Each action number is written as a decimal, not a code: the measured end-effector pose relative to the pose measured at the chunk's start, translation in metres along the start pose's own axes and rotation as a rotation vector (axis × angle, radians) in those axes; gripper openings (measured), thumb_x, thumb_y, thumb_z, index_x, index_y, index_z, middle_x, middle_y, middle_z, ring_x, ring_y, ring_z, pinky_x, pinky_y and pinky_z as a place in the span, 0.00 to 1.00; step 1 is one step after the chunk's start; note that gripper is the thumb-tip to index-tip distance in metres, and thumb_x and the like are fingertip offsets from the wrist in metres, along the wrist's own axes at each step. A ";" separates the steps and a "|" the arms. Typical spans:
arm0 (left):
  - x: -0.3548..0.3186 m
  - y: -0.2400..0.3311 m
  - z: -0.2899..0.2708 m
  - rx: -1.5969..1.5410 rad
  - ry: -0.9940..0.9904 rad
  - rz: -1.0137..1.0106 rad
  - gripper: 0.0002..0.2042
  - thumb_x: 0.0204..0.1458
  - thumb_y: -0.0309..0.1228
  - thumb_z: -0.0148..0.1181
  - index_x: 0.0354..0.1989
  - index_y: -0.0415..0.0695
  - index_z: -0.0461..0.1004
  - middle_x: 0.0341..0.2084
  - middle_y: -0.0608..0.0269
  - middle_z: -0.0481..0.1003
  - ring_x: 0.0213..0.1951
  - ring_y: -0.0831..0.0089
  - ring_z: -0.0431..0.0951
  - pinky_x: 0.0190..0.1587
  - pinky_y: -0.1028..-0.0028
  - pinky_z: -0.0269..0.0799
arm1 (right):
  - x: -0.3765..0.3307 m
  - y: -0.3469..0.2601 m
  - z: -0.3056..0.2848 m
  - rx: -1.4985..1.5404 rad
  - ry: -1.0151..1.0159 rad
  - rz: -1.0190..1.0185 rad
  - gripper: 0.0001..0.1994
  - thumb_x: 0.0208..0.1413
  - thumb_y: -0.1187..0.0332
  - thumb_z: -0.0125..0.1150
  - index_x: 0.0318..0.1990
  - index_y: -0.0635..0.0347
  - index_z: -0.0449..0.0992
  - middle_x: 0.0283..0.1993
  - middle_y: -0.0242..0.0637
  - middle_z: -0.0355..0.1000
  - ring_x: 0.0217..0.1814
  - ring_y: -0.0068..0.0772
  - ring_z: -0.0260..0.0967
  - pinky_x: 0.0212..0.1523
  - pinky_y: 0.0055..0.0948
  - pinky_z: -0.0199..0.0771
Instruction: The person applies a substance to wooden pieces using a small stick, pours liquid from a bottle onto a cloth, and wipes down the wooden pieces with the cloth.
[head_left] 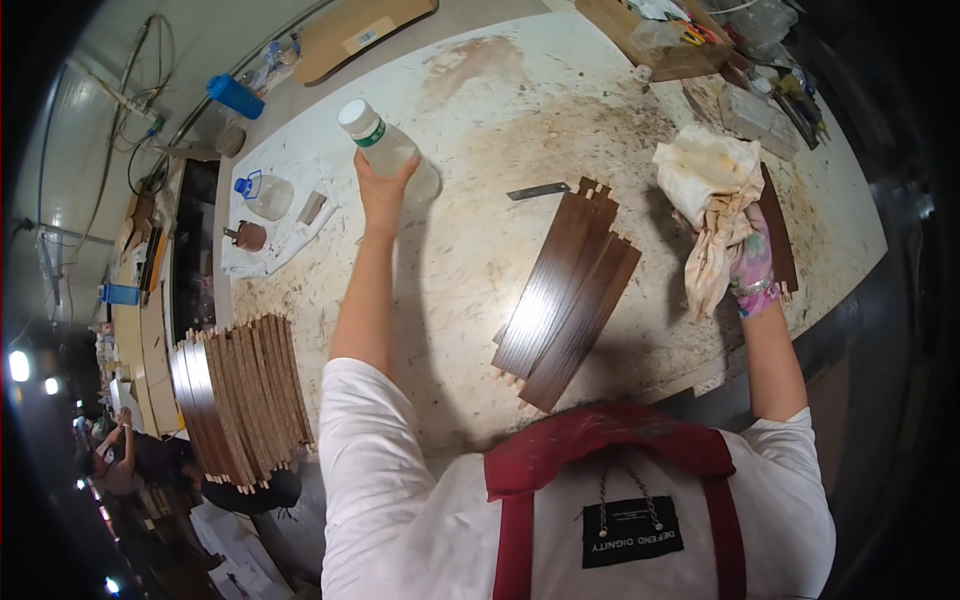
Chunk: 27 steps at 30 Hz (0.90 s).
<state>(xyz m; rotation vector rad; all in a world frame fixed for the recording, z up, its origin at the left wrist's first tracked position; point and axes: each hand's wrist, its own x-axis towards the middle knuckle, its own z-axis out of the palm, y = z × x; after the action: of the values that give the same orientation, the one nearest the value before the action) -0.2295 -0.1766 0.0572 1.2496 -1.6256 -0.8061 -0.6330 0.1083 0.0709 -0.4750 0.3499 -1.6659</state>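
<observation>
My left hand (pixel 381 192) is wrapped around a clear plastic bottle (pixel 400 158) with a white cap and a green band. The bottle holds a cloudy, pale liquid; I cannot tell whether its base touches the table. On the right, my right hand (pixel 757 262), in a pink floral glove, grips a crumpled, stained cream cloth (pixel 708 175) that hides most of its fingers. Beside that hand lies a dark wooden board (pixel 775 220), partly covered. Between my hands, several dark brown wooden slats (pixel 572 290) with pegged ends lie overlapping, a narrow dark blade (pixel 538 191) at their far end.
A stack of brown wooden pieces (pixel 245 400) stands at the left edge. A jug with a blue cap (pixel 268 195) and a small brown pot (pixel 250 236) rest on white sheeting. Farther off are a blue bottle (pixel 236 96) and a cardboard box (pixel 665 55) of odds and ends.
</observation>
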 end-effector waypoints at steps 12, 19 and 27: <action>-0.007 0.061 0.060 0.150 0.705 -0.225 0.50 0.34 0.42 0.71 0.64 0.46 0.44 0.59 0.50 0.51 0.60 0.51 0.55 0.58 0.52 0.57 | -0.022 0.036 -0.027 -0.068 0.103 0.054 0.21 0.63 0.59 0.36 0.57 0.64 0.62 0.53 0.44 0.67 0.52 0.39 0.68 0.54 0.38 0.70; -0.010 0.043 0.068 0.176 0.720 -0.228 0.39 0.41 0.34 0.64 0.62 0.42 0.50 0.56 0.49 0.58 0.57 0.52 0.61 0.58 0.58 0.59 | -0.029 0.036 -0.039 0.201 -0.049 0.122 0.23 0.61 0.56 0.39 0.58 0.62 0.60 0.54 0.46 0.67 0.52 0.47 0.68 0.52 0.47 0.70; -0.029 0.023 0.030 0.139 0.438 0.086 0.43 0.44 0.39 0.64 0.63 0.32 0.45 0.60 0.43 0.54 0.61 0.52 0.58 0.60 0.64 0.56 | -0.017 0.034 -0.019 0.195 0.283 0.188 0.21 0.62 0.60 0.37 0.57 0.64 0.61 0.54 0.45 0.67 0.52 0.43 0.68 0.52 0.42 0.71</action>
<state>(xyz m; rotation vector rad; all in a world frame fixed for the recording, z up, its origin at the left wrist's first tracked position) -0.2629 -0.1432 0.0585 1.3338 -1.3804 -0.3367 -0.6114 0.1197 0.0361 -0.0568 0.4210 -1.5650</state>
